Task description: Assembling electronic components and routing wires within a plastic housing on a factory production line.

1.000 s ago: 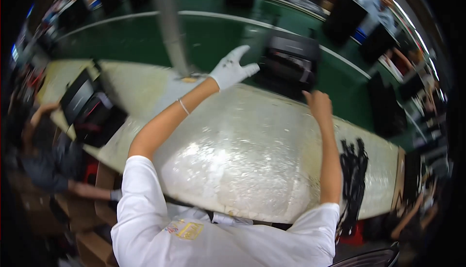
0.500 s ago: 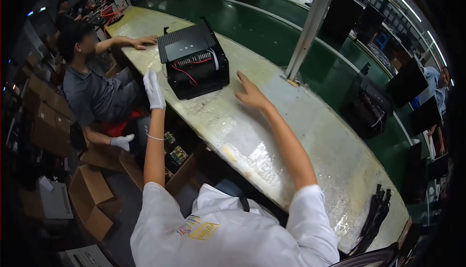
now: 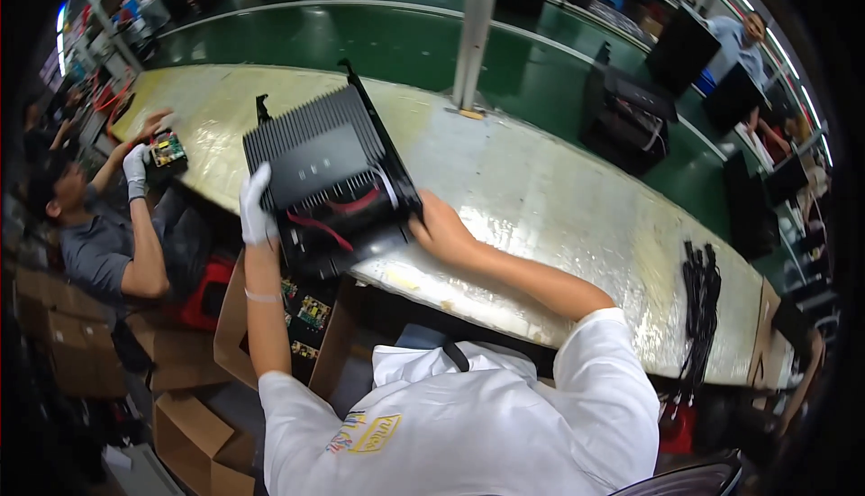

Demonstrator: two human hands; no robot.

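Observation:
A black electronics case (image 3: 317, 161) with a ribbed heat-sink top is tilted over the near edge of the worktable. Red and white wires show at its near side, and black brackets stick up at its far corners. On the case's left side lies my left hand (image 3: 257, 205), in a white glove, gripping it. My bare right hand (image 3: 443, 228) holds the right near corner, its fingertips partly hidden by the case.
The pale worktable (image 3: 541, 217) carries a bundle of black cables (image 3: 700, 311) at right. A co-worker at left handles a circuit board (image 3: 168, 149). Below sit cardboard boxes (image 3: 194, 424), one holding circuit boards (image 3: 311, 314). Beyond runs a green conveyor (image 3: 360, 41) with another black case (image 3: 626, 118).
Both hands have closed on the black case, which is now nearer me and tilted. The co-worker has turned to the table with a circuit board. My view has swung right.

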